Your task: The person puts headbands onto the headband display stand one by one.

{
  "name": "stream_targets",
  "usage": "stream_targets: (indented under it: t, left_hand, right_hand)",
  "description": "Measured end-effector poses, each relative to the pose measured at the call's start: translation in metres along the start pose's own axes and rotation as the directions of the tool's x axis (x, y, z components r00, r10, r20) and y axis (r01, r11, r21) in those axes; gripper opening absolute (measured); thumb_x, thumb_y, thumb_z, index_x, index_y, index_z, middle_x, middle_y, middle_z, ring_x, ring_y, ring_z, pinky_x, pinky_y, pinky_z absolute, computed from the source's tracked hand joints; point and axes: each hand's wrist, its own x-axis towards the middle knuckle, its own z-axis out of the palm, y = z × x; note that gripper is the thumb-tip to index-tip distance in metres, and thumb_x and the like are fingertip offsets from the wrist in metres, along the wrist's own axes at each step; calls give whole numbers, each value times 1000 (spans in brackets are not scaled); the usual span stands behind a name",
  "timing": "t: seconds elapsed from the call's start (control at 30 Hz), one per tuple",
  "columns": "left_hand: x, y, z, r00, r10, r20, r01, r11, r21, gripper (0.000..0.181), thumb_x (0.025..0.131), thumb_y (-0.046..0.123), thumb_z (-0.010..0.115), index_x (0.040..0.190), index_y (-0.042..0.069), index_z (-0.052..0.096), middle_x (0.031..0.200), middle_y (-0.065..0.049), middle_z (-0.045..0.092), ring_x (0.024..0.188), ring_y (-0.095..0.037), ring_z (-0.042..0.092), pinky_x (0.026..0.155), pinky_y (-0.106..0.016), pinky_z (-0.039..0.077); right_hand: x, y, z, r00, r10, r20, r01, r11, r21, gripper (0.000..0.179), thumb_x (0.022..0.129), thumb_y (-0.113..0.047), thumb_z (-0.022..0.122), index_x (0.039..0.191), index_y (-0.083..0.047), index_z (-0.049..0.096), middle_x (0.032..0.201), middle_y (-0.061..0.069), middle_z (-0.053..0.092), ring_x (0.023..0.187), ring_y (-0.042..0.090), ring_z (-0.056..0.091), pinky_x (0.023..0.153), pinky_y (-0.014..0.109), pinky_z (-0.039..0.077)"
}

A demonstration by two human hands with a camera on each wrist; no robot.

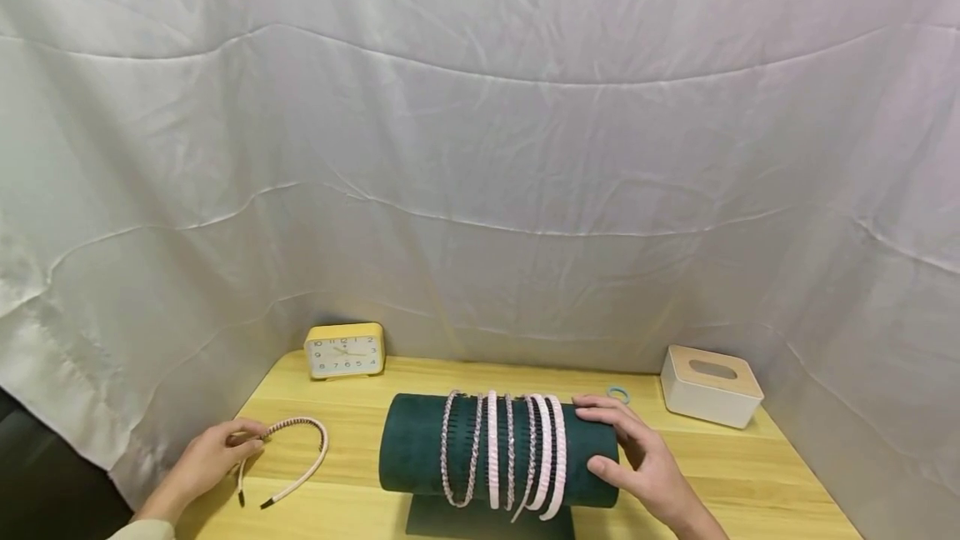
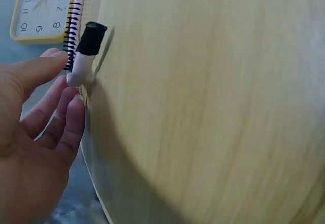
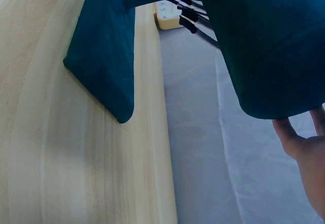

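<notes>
My left hand pinches a pale pink headband near one end, between thumb and fingers. The headband lies over the left of the table, its black-capped tips toward me. In the left wrist view, its dark inner teeth and a black tip show beside the fingertips. My right hand rests on the right end of a dark green headband stand, fingers over the top and thumb on the front. Several pink headbands, some plain and some braided, hang round the stand's roll. In the right wrist view, the roll hides part of that hand.
A yellow clock stands at the back left of the wooden table. Behind the stand, to the right, lies a small blue ring, with a white tissue box farther right. Grey curtains surround the table.
</notes>
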Motion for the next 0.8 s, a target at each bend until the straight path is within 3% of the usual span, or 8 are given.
stream_targets:
  t: [0.23,0.57,0.8]
  left_hand:
    - [1,-1,3,1000,-13,16,13,1000,18,24,103,28,76,123,15,82,125,-11,81,116,-36,75,97,-51,60]
    - [2,-2,3,999,-27,24,27,1000,0,23,101,21,78,123,16,83,125,-9,81,120,-35,74,90,-27,56]
    - [3,-7,2,999,-30,28,31,1000,-2,24,101,23,78,123,17,83,125,-8,81,117,-33,76,88,-29,59]
  right_hand:
    - [0,1,1,1000,-6,3,6,1000,-1,57,92,19,69,146,-1,63,156,14,59,144,8,55,115,18,47]
    - [0,1,1,1000,-1,2,1,1000,-1,57,92,19,68,146,-1,63,156,14,58,145,8,54,115,18,47]
    - [-1,1,0,1000,-1,0,1,1000,0,57,92,18,68,146,-1,63,157,14,58,145,8,54,115,18,47]
